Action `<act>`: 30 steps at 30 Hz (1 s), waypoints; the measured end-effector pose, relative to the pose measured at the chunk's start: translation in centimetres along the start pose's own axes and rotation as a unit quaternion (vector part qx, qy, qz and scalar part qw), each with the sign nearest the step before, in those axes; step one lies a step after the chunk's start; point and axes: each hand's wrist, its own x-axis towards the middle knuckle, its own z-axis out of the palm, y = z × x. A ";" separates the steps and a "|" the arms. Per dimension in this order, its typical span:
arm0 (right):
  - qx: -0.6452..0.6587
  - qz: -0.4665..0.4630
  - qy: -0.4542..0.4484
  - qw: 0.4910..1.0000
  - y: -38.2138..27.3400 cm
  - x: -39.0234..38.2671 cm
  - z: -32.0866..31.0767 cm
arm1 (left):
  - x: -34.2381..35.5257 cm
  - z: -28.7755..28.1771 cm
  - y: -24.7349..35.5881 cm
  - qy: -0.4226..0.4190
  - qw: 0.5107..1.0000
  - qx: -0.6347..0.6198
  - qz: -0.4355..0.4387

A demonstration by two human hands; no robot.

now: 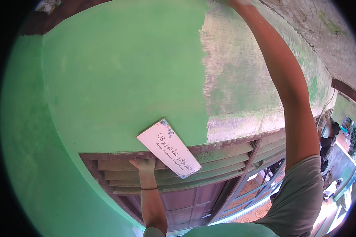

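My left hand [143,163] is raised to the brown wooden vent frame [118,155], its fingers hooked at the louvre slats just under the top rail. A thin dark band circles that wrist. Right beside it, a tilted white sign [166,152] with dark lettering and blue flower corners hangs across the rail and slats. My right arm stretches far up along the wall. Only a blurred bit of my right hand [236,2] shows at the top edge, and its fingers are cut off. It is at the upper wall [241,63], where green paint gives way to bare, whitish patches.
Smooth green paint covers the wall [122,79] at left. Below the louvre slats [217,162] are brown door panels [180,201] and a window with blue bars [253,193]. A rough grey overhang [320,27] runs along the upper right. A person in dark clothes [326,144] is farther off at right.
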 end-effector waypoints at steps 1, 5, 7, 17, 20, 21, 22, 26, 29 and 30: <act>-0.018 0.013 0.034 0.999 0.2 0.6 0.7 | 0.3 -0.7 0.1 -0.023 1.000 0.002 0.000; -0.042 0.050 -0.055 0.996 0.6 -0.1 0.8 | -1.7 2.6 -0.3 -0.019 1.000 -0.005 -0.010; 0.036 -0.084 -0.023 0.996 -2.4 -2.2 0.1 | -3.3 4.0 1.3 0.040 0.999 -0.019 0.014; 0.457 0.190 -0.080 0.865 -1.9 -2.8 0.0 | -2.0 2.4 0.7 0.106 0.994 -0.013 0.028; 0.096 0.089 -0.085 0.988 -2.7 -2.3 -2.2 | -1.9 1.9 0.5 0.137 0.990 -0.023 0.032; 0.057 0.065 -0.045 0.995 -1.7 -1.5 -1.3 | -2.0 2.1 0.4 0.137 0.990 -0.029 0.028; 0.020 0.039 -0.005 0.999 -1.6 -1.1 -0.9 | -2.2 2.6 0.3 0.138 0.989 -0.035 0.024; 0.770 0.257 -0.043 0.583 -0.4 -2.9 2.4 | -2.5 3.2 0.6 0.108 0.994 -0.020 0.016; 0.719 0.213 -0.068 0.658 4.0 -3.7 4.1 | -1.9 3.2 -0.1 0.136 0.991 -0.012 0.002; 0.741 0.282 -0.041 0.607 -0.9 -1.7 2.9 | -2.4 2.4 1.2 0.169 0.985 -0.019 0.022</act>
